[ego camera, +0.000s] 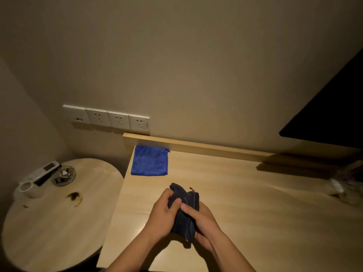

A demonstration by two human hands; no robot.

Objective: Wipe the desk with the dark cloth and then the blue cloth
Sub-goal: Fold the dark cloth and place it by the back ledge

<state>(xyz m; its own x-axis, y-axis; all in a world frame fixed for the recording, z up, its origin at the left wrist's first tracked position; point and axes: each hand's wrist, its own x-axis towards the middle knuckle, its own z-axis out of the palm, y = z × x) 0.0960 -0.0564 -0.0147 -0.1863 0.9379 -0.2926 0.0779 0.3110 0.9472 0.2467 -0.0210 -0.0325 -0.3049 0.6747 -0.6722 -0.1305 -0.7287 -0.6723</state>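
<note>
A dark cloth point(185, 214), bunched and folded, is held between both hands above the near middle of the light wooden desk point(245, 203). My left hand point(163, 214) grips its left side with the thumb on top. My right hand point(202, 222) grips its right side, fingers wrapped over the fabric. A blue cloth point(149, 160) lies flat and folded square at the desk's far left corner, apart from both hands.
A round wooden side table point(59, 222) stands to the left with a white cup point(29, 189), a glass ashtray point(63, 176) and a remote point(44, 172). Wall sockets point(107, 119) sit above the desk's raised back edge. Clear plastic items point(345, 185) lie at the desk's right.
</note>
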